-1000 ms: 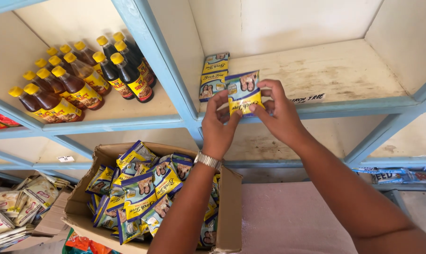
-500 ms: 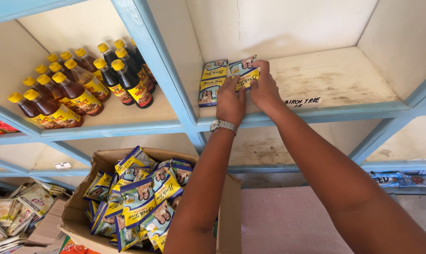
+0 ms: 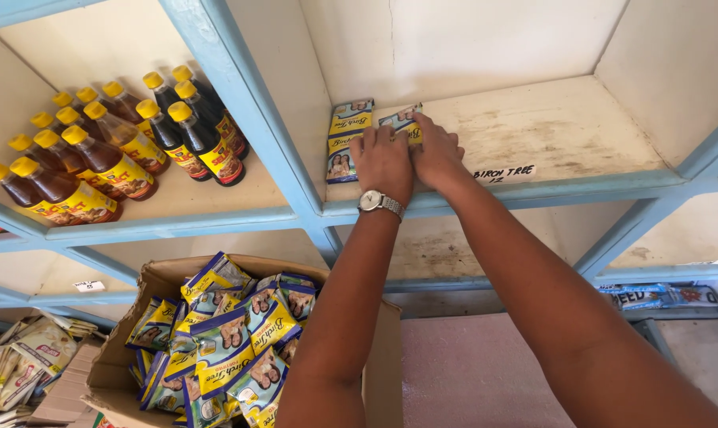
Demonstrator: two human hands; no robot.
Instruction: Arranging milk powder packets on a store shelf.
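Both hands flat on 1 packet — left hand and right hand pressing it onto the shelf beside a placed packet; next, more from the box.

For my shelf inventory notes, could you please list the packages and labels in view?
Sachets: blue-and-yellow, flat on the shelf under both hands.
Boxed sachets: blue-and-yellow, heaped in the cardboard box below.
Bottles: dark, yellow caps, red-yellow labels, left bay.
Shelf tag: white strip on the shelf edge.
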